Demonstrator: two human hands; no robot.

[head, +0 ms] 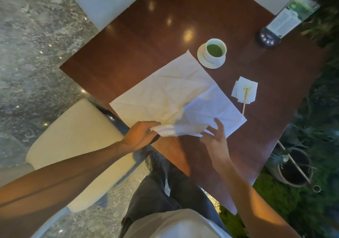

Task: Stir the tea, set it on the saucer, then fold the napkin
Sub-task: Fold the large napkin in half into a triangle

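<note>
Left hand (pixel 141 135): fingers pinching near corner of large creased white paper napkin (pixel 172 94), lifting it | right hand (pixel 215 136): fingers spread, released, resting on napkin | dark polished wooden counter (pixel 146 35); speckled stone floor (pixel 36 35)

On the dark wooden table (pixel 146 35), a white napkin (pixel 170 94) lies spread, its near corner pinched and lifted by the left hand (pixel 141 135). The right hand (pixel 216 140) rests open-fingered on the napkin's near edge. At two o'clock from the napkin, the cup (pixel 216 50) of green tea stands on its saucer (pixel 211 58).
</note>
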